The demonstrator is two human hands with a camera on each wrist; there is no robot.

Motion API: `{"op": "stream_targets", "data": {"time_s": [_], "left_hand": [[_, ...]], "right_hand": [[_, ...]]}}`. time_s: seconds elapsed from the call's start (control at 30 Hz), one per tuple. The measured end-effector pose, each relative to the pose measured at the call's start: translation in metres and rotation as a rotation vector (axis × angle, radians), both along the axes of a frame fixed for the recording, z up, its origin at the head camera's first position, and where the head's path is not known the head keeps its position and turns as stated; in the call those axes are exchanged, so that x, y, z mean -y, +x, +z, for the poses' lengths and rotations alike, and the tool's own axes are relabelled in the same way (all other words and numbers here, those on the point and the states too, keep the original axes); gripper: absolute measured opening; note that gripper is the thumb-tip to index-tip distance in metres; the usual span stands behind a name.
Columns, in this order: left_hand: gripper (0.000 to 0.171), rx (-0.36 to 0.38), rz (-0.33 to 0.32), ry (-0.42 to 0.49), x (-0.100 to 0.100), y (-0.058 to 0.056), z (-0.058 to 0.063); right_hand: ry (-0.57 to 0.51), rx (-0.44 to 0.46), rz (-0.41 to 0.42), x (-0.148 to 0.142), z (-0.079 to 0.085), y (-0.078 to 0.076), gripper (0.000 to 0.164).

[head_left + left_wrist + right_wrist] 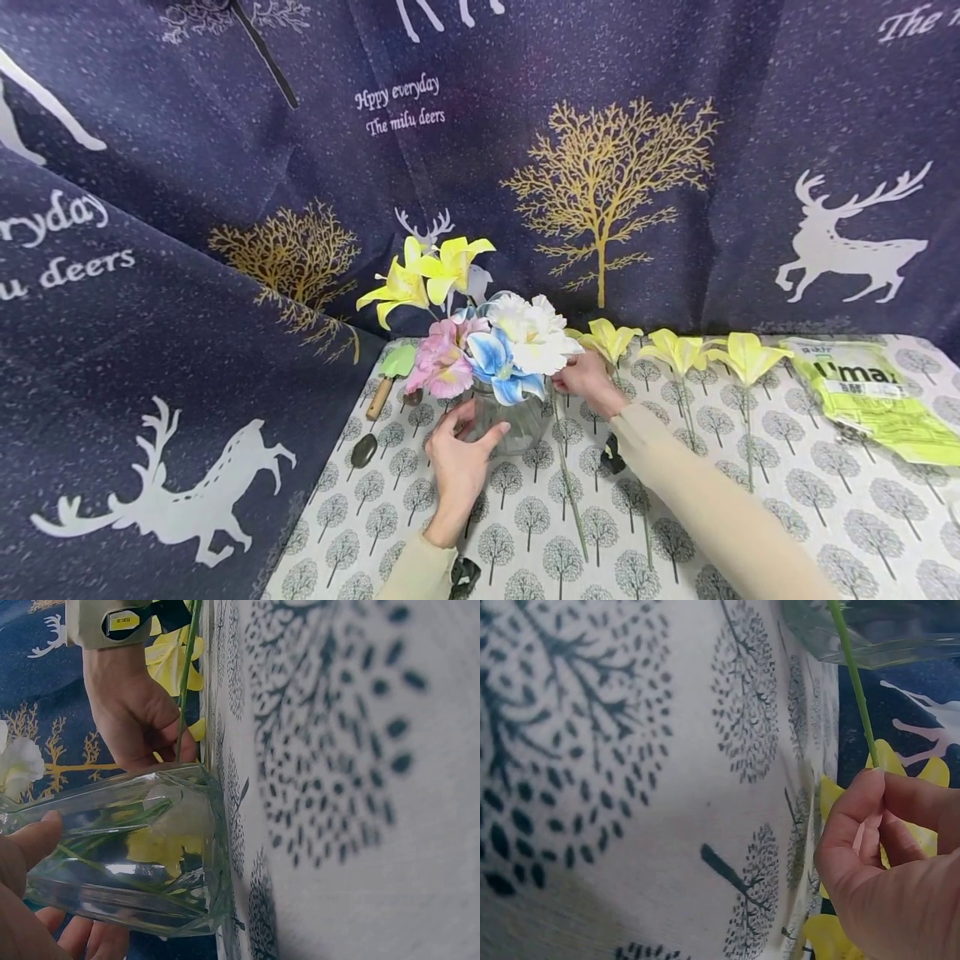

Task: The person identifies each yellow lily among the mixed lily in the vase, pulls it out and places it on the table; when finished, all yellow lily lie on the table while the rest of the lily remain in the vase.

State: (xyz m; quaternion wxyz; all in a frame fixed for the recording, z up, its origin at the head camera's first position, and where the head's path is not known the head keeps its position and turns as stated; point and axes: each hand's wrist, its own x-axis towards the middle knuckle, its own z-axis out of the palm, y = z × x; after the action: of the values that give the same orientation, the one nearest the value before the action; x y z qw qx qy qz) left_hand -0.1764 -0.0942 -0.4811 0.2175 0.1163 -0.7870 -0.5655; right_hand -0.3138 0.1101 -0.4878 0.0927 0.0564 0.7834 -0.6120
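Observation:
A clear glass vase (517,425) stands on the cloth, with green stems (97,836) visible through its wall. Out of its mouth rise two yellow lilies (450,268), a pink flower (441,362), a blue-and-white lily (497,362) and a white flower (536,333). My left hand (459,458) grips the vase from the near left, thumb on one side and fingers on the other. Just right of the vase, my right hand (588,379) pinches a thin green flower stem (859,697) between thumb and fingertips. The bloom on that stem is hidden or unclear.
Several yellow lilies (675,352) lie in a row at the back right, stems toward me. Beyond them is a yellow-green bag (877,400). Left of the vase lie a wooden-handled green trowel (396,362) and a dark oval object (364,451). A patterned curtain (465,167) hangs behind.

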Motion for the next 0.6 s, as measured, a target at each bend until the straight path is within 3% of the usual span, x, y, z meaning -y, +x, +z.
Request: {"op": "stream_targets", "data": {"time_s": [0.23,0.43,0.6], "left_hand": [[0.055,-0.025,0.006,-0.013,-0.001,0.0,0.0],[0.054,-0.025,0.012,-0.014,0.0,0.0,-0.001],[0.054,-0.006,0.013,-0.01,0.0,0.0,0.0]], "right_hand": [[0.008,-0.016,0.019,-0.001,-0.003,0.0,0.006],[0.007,-0.012,0.022,-0.002,-0.001,0.003,0.028],[-0.007,-0.028,0.009,-0.005,0.006,0.01,0.026]]}}
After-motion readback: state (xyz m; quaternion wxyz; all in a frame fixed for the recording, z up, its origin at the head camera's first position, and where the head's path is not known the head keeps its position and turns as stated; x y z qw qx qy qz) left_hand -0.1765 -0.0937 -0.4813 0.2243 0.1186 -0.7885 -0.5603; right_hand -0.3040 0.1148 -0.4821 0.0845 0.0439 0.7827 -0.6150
